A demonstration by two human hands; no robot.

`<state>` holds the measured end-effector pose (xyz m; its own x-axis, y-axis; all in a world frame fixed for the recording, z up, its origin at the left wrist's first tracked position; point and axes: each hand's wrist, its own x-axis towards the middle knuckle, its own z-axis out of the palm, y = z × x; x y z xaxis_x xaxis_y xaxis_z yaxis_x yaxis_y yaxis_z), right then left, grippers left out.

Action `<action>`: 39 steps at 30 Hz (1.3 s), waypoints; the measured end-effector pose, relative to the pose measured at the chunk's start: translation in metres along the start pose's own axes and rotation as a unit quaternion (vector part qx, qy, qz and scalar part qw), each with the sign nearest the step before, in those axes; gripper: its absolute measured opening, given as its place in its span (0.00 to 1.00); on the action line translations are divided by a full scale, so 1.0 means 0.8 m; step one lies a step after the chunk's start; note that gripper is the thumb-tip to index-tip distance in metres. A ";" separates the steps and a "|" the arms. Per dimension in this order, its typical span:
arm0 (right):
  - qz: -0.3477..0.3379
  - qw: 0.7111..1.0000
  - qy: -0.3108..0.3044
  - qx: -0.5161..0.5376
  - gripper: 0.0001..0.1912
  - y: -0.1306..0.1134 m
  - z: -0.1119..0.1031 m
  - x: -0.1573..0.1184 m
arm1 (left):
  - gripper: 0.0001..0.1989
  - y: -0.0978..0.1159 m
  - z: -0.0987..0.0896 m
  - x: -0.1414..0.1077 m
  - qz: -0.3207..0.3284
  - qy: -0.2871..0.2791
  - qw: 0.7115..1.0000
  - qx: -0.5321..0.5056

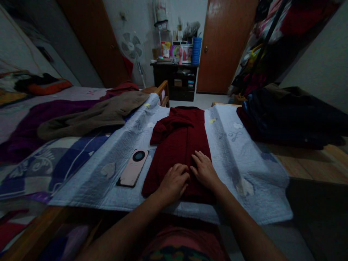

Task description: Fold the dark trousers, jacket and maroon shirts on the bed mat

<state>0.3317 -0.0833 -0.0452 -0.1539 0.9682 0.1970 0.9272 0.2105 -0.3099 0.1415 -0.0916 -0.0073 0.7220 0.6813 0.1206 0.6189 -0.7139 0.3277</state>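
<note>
A dark red garment (179,145) lies partly folded on a pale blue cloth with heart prints (231,159). One sleeve is bunched across its upper left side. On the lower middle of the garment rests my left hand (175,181), its fingers bent and slightly apart. Just to its right my right hand (203,168) lies on the garment near its right edge, fingers spread. Neither hand is gripping anything visible. To the left of the garment a pink phone (133,168) with a round black camera ring lies on the cloth.
Dark folded clothes (293,116) are stacked at the right on a wooden surface (310,163). A brown garment (92,114) and a blue patterned blanket (62,159) lie at the left. Farther back stand a white fan (132,45) and a dark cabinet (175,81).
</note>
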 end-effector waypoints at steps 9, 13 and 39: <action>0.003 0.999 -0.029 -0.018 0.25 -0.005 0.003 0.000 | 0.01 -0.013 -0.010 0.008 0.033 -0.081 0.995 -0.051; -0.008 0.999 -0.035 0.026 0.16 0.004 -0.019 0.025 | 0.03 -0.012 -0.027 0.021 0.023 -0.065 0.997 -0.043; 0.044 0.998 0.023 -0.048 0.25 0.029 0.023 0.085 | 0.36 -0.210 -0.017 0.146 -0.421 0.153 0.894 0.002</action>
<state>0.3366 -0.0098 -0.0563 -0.0574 0.9748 0.2156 0.9650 0.1095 -0.2382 0.1176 0.1097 -0.0352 -0.1197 0.9892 0.0844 0.9048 0.0736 0.4194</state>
